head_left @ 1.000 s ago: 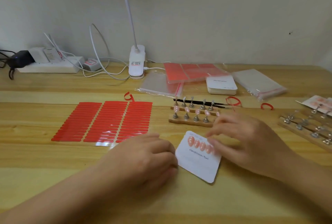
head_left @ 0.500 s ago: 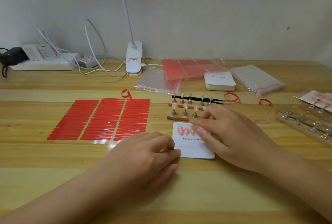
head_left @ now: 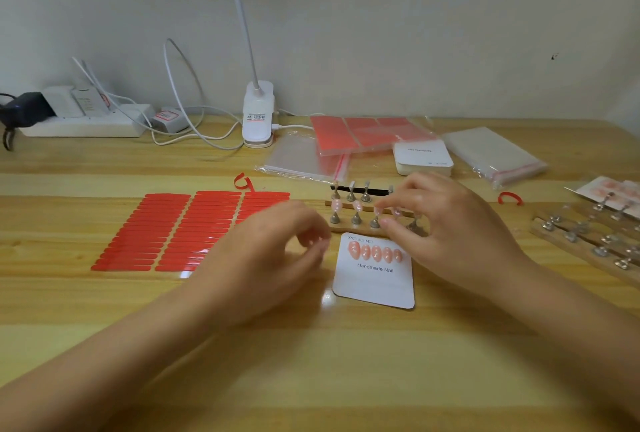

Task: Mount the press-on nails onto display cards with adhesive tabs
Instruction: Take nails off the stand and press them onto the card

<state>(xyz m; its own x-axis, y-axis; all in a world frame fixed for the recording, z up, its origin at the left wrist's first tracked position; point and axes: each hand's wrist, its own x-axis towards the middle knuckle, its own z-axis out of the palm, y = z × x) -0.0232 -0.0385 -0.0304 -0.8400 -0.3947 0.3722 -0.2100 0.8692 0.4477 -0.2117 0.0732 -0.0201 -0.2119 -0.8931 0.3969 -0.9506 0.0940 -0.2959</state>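
A white display card [head_left: 374,284] printed "Handmade Nail" lies flat on the table with several pink press-on nails [head_left: 375,253] stuck in a row near its top. Just behind it stands a wooden nail stand [head_left: 346,231] whose metal pegs carry more pink nails [head_left: 336,204]. My right hand [head_left: 446,223] hovers over the stand, and its thumb and forefinger pinch a nail on a front peg. My left hand [head_left: 266,255] floats left of the card, fingers loosely curled, holding nothing. A sheet of red adhesive tabs [head_left: 187,230] lies to the left, partly under my left hand.
A second peg stand [head_left: 588,241] and finished cards [head_left: 609,189] sit at the right. Behind are black tweezers [head_left: 360,190], a card stack [head_left: 422,157], plastic bags [head_left: 491,154], red sheets [head_left: 367,135], a lamp base [head_left: 258,116], a power strip [head_left: 83,125] and peeled red strips [head_left: 509,197].
My right hand left the card and rose to the stand behind it. My left hand lifted off the card's left edge. The card now lies square to me.
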